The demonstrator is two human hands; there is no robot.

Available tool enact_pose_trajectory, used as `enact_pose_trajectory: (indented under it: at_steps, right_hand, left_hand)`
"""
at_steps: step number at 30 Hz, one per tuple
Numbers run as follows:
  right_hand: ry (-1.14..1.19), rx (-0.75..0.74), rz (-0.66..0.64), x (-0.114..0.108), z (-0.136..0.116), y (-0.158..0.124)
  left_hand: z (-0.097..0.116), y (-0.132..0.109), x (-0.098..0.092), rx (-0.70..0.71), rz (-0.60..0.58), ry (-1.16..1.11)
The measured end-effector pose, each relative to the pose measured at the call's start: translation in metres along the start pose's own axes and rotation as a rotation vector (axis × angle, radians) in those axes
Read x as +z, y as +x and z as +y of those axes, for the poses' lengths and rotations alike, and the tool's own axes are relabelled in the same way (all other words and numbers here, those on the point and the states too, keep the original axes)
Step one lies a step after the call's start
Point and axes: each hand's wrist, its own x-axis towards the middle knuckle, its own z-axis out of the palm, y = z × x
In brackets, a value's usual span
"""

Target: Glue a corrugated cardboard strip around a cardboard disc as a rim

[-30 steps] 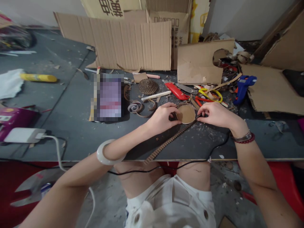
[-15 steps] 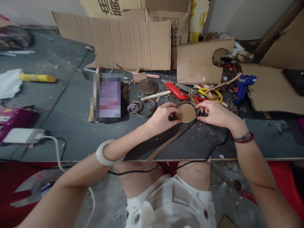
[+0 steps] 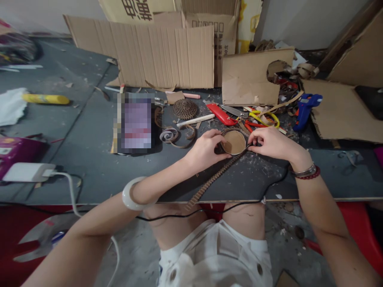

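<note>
A round cardboard disc (image 3: 234, 142) lies on the dark tabletop between my hands, with a thin corrugated cardboard strip (image 3: 211, 181) running around its edge and trailing toward the front edge of the table. My left hand (image 3: 208, 148) grips the disc's left rim between thumb and fingers. At the disc's right side, my right hand (image 3: 266, 141) pinches the strip where it leaves the rim. Just beyond the hands lie a red utility knife (image 3: 221, 114), scissors with yellow handles (image 3: 269, 118) and a coiled corrugated disc (image 3: 184, 109).
A blue glue gun (image 3: 306, 111) stands at the right. A blurred-out phone (image 3: 137, 123) rests left of my hands, near a curled paper strip (image 3: 170, 136). Cardboard sheets (image 3: 161, 56) lean at the back. A black cable (image 3: 185, 215) crosses the front edge.
My right fingers have closed in on the strip, drawing it tighter at the disc's right side. The strip's loose tail has shifted slightly. My left hand stays at the rim.
</note>
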Motion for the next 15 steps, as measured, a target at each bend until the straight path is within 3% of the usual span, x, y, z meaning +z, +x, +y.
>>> enact_pose_trajectory:
  at_steps: [15]
  right_hand:
    - [0.059, -0.033, -0.078, 0.0009, -0.0032, -0.0005]
  left_hand:
    - [0.0047, -0.0016, 0.0051, 0.07, 0.017, 0.137]
